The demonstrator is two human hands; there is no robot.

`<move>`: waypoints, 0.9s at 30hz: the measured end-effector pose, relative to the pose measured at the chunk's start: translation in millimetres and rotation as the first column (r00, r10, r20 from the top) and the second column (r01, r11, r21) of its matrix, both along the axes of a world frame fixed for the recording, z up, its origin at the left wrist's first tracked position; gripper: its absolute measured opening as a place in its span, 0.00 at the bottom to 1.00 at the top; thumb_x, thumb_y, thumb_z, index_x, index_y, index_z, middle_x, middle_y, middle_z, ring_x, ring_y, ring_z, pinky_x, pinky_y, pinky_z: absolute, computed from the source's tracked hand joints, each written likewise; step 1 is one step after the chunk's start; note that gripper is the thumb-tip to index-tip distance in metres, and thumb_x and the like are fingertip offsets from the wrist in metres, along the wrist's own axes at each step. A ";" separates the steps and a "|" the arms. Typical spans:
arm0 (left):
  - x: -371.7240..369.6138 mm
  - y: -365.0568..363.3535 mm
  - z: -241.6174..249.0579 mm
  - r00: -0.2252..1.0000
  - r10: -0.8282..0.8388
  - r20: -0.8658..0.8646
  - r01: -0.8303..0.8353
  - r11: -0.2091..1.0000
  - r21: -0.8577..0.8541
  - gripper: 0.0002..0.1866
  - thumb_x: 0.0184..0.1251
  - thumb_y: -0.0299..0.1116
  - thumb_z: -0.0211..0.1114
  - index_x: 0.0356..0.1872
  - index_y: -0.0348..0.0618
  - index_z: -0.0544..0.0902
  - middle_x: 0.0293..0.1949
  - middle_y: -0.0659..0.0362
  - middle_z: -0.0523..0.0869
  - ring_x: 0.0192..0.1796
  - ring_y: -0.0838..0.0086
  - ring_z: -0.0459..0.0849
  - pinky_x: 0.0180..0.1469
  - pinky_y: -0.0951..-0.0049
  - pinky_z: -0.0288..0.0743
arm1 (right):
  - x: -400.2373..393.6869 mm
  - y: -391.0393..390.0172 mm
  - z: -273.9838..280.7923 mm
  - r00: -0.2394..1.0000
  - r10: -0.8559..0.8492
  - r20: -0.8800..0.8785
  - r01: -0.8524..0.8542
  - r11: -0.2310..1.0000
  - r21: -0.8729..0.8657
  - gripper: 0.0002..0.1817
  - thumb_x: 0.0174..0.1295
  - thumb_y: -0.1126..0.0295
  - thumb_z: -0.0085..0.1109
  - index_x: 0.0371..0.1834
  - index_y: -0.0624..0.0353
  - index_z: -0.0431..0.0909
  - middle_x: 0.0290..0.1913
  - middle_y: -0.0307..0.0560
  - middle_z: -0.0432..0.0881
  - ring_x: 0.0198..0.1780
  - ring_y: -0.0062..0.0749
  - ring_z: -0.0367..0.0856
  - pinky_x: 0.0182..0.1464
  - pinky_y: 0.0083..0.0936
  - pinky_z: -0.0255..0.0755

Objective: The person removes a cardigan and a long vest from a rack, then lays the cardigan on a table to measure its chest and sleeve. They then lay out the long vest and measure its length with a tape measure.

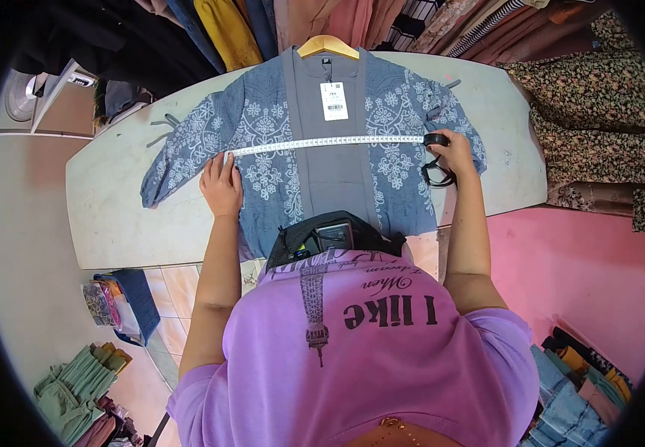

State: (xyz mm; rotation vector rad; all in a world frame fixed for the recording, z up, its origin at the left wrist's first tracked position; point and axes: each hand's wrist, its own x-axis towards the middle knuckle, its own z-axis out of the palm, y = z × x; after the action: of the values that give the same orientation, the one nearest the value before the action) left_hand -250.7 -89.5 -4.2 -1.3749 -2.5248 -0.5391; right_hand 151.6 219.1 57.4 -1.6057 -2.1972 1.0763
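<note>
A blue-grey embroidered jacket with white floral patterns lies spread on the table, a wooden hanger in its neck. A paper price tag hangs on its grey front. Across the chest runs a white tape measure, pulled out nearly straight. My left hand pins the tape's end with its fingertips at the jacket's left side. At the other side my right hand is closed around the tape's black case. A black strap dangles in a loop below that hand.
The pale table has a curved edge. Clothes hang beyond it, among them a yellow garment and floral fabric on the right. Folded clothes and a blue bin stand low left; folded jeans lie low right.
</note>
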 end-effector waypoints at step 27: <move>0.9 0.3 1.3 1.000 0.011 0.014 -0.011 1.000 -0.010 0.17 0.63 0.35 0.58 0.54 0.53 0.80 0.58 0.62 0.76 0.64 0.63 0.69 0.64 0.60 0.58 | 13.4 15.1 -20.8 0.992 0.025 -0.126 -0.037 0.995 -0.098 0.17 0.45 0.83 0.66 0.41 0.61 0.82 0.31 0.41 0.84 0.32 0.22 0.81 0.36 0.19 0.75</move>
State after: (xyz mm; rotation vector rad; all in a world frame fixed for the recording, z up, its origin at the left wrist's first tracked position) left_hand -249.8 -89.2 -2.9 -1.3647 -2.5482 -0.5362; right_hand 165.0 234.2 36.6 -1.5033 -2.1255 1.2777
